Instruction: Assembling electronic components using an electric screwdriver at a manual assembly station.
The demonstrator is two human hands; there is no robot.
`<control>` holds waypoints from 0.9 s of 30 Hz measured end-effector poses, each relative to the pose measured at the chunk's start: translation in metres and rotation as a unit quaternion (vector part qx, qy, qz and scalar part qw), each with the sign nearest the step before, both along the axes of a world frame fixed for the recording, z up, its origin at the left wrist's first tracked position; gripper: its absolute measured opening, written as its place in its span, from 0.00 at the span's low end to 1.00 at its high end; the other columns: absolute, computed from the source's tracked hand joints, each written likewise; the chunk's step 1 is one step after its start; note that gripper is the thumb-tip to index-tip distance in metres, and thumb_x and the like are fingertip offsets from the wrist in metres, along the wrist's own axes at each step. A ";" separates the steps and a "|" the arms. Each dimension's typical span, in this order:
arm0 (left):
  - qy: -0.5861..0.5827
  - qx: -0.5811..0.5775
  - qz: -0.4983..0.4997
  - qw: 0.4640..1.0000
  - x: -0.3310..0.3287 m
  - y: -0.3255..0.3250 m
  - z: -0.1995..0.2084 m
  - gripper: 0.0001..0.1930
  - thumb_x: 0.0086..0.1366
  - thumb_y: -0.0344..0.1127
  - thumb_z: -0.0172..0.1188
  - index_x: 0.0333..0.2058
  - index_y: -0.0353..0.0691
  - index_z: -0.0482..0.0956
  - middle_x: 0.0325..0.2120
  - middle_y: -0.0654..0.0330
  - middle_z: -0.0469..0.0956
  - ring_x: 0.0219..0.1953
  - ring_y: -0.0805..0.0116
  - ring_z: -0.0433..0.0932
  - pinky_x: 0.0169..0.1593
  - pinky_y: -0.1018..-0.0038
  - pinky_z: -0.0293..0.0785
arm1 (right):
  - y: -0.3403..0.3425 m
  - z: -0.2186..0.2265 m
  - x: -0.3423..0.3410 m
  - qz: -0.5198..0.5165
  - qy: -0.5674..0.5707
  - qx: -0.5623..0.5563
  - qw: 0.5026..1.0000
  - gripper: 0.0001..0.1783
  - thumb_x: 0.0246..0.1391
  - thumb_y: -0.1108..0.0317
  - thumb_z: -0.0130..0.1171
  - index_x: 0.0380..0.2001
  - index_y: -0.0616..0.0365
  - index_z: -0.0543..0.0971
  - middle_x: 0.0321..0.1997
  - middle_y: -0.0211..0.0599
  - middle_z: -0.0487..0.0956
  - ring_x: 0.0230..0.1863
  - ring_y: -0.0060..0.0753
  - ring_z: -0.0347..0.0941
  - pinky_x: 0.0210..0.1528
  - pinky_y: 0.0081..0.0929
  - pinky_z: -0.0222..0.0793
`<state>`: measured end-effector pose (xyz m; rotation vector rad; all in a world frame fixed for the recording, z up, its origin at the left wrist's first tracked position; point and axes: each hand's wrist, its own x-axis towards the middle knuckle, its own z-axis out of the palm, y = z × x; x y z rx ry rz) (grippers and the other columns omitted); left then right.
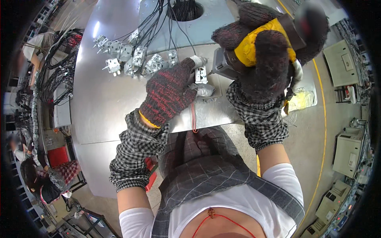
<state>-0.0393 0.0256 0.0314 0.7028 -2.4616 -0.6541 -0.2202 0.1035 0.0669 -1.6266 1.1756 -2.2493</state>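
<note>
My left hand (168,93), in a dark red-and-black knit glove with pale coverings on thumb and fingertip, grips a small white socket-like part (201,75) from both sides. The part rests on a small metal plate on the worktable. A dark cable runs to it from above, and a reddish cord (193,117) hangs over the table edge below it. In my right hand (272,65), also in a dark knit glove, is a yellow-and-black power tool (247,47). The tool's thin tip points at the part's right side; whether they touch I cannot tell.
Several similar parts on black cables (137,55) lie at the table's upper left. Cables pass through a round hole (186,10) in the metal worktable (107,103). A clear yellowish tray (303,101) sits right. At far left, a person (51,178) sits near cable bundles.
</note>
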 end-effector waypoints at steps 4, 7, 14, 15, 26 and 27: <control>-0.010 0.031 0.004 0.999 0.002 0.000 0.004 0.29 0.52 0.35 0.66 0.56 0.49 0.72 0.40 0.54 0.82 0.38 0.53 0.83 0.39 0.64 0.79 | -0.002 0.003 0.008 -0.008 0.013 -0.007 1.000 0.35 0.53 0.66 0.65 0.62 0.57 0.62 0.52 0.46 0.76 0.51 0.44 0.75 0.56 0.43 0.71; -0.004 0.072 0.009 0.997 0.003 0.002 0.006 0.31 0.52 0.36 0.68 0.56 0.49 0.72 0.41 0.54 0.82 0.39 0.53 0.83 0.40 0.65 0.79 | -0.002 0.006 0.011 -0.002 0.012 -0.011 1.000 0.35 0.54 0.66 0.65 0.62 0.56 0.61 0.51 0.46 0.77 0.49 0.43 0.76 0.55 0.42 0.72; 0.278 0.014 -0.054 0.959 0.012 -0.037 0.011 0.35 0.54 0.49 0.71 0.59 0.50 0.70 0.48 0.52 0.79 0.50 0.60 0.79 0.51 0.62 0.79 | -0.002 0.011 0.019 0.018 0.005 -0.014 1.000 0.35 0.56 0.66 0.63 0.63 0.55 0.58 0.48 0.45 0.77 0.45 0.41 0.77 0.51 0.41 0.74; 0.137 0.076 0.009 0.988 0.017 -0.025 0.038 0.33 0.58 0.48 0.68 0.60 0.46 0.68 0.48 0.49 0.78 0.52 0.57 0.78 0.52 0.62 0.77 | -0.003 0.011 0.019 0.021 0.003 -0.013 1.000 0.35 0.56 0.66 0.63 0.63 0.55 0.58 0.48 0.45 0.77 0.45 0.40 0.78 0.51 0.41 0.75; -0.397 -0.008 -0.016 0.918 0.011 -0.092 0.049 0.32 0.58 0.62 0.58 0.46 0.36 0.77 0.44 0.45 0.78 0.49 0.47 0.77 0.51 0.56 0.73 | -0.002 0.016 0.030 0.070 -0.013 0.004 0.997 0.35 0.59 0.66 0.60 0.64 0.52 0.53 0.44 0.44 0.78 0.39 0.37 0.80 0.46 0.39 0.79; -0.431 -0.005 -0.046 0.901 0.011 -0.095 0.050 0.31 0.57 0.61 0.59 0.44 0.36 0.78 0.44 0.45 0.78 0.49 0.47 0.77 0.51 0.57 0.74 | -0.001 0.017 0.030 0.072 -0.011 0.003 0.997 0.35 0.59 0.66 0.60 0.64 0.52 0.53 0.44 0.44 0.78 0.39 0.37 0.80 0.46 0.39 0.79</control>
